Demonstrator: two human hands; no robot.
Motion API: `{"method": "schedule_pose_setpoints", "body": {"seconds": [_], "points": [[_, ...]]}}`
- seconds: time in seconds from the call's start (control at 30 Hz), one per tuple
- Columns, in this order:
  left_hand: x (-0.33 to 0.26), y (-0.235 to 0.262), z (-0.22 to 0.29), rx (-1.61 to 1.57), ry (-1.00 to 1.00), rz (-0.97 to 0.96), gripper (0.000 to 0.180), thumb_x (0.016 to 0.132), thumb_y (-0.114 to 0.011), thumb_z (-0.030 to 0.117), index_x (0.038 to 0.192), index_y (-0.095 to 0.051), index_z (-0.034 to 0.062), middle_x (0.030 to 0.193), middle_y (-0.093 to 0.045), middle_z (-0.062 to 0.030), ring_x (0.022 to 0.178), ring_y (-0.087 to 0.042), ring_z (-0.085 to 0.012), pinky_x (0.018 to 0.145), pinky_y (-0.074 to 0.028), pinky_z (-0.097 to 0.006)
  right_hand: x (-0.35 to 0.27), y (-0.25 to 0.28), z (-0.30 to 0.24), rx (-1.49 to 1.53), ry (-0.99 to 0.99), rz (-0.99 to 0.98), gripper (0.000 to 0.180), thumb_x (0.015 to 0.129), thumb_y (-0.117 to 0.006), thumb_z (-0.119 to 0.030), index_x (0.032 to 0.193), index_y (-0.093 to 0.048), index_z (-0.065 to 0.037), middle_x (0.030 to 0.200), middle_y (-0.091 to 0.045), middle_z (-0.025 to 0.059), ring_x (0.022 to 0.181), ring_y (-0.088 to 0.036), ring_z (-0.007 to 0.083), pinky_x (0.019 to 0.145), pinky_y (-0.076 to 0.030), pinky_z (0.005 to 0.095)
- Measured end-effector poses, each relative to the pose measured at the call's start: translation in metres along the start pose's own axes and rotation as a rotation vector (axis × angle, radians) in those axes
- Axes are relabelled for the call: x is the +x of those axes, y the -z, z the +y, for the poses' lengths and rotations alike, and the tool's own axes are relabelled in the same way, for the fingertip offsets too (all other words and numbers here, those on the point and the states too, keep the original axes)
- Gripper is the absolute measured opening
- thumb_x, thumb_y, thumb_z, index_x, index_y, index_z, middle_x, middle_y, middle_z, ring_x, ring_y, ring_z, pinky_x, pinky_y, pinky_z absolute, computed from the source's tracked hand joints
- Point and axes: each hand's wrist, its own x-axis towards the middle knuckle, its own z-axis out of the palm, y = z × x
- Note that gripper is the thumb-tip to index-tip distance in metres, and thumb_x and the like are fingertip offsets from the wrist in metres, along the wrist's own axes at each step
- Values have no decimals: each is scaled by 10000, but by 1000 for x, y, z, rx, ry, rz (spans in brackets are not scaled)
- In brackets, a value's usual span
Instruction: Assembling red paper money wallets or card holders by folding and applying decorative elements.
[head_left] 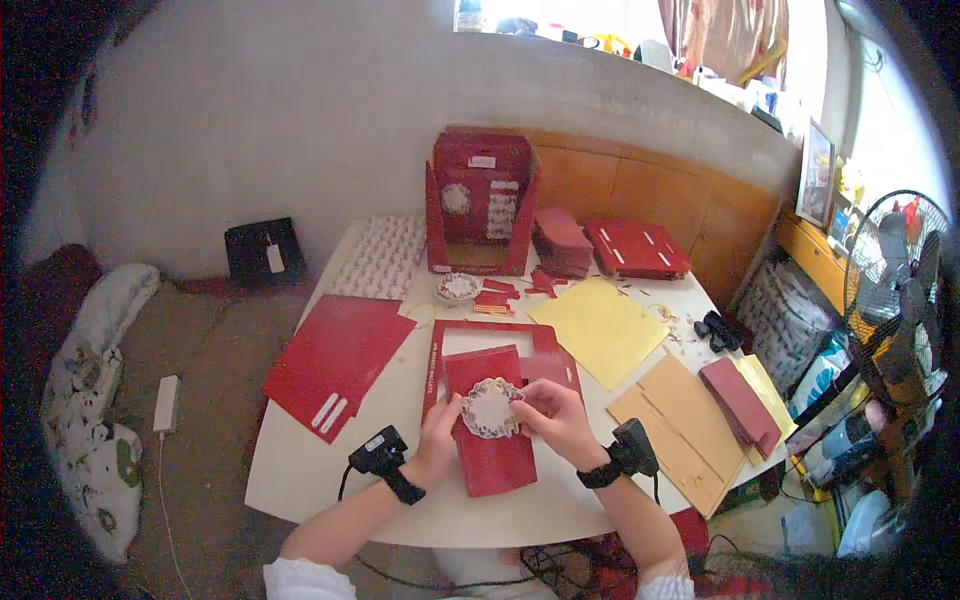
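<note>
Forearms [345, 522] lead to fingers [541, 403] with a scalloped white disc [487, 409] between

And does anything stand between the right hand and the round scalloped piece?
Nothing visible: the right hand is at the right edge of the round scalloped piece, and the left hand is at its left edge.

Faces a plain grey wall [280, 120] — takes in bright daylight through a window [600, 10] at upper right, beside a patterned curtain [730, 40]. Has a wooden panel [600, 165] behind a white table [275, 480], a black fan [900, 270] to the right — and a brownish floor [215, 440] at left.
</note>
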Motion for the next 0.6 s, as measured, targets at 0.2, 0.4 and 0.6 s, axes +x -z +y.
{"method": "schedule_pose_setpoints", "body": {"seconds": [0.2,0.4,0.6], "points": [[1,3,-6,-29,-54,-37,369,909,-305,250,1151,-421,-3,1092,-507,-87,1017,-472,-154,882,-354,-277,-2,-2,-3,-77,36,44,106,798,-583,-112,812,-528,-21,662,-550,-3,538,-515,44,464,-411,169],[-3,-3,3,-59,-34,-71,368,906,-307,241,1161,-406,-6,1130,-489,-91,1043,-459,-159,902,-344,-286,-2,-1,-3,-126,60,48,110,797,-583,-109,813,-527,-16,664,-555,3,538,-520,49,462,-416,174],[-5,-5,7,-172,-7,-105,363,903,-314,222,1184,-377,2,1147,-479,-89,1062,-451,-168,919,-334,-300,-2,-1,1,-132,86,44,108,799,-578,-100,818,-523,-9,665,-555,9,526,-513,50,451,-406,176]]}}
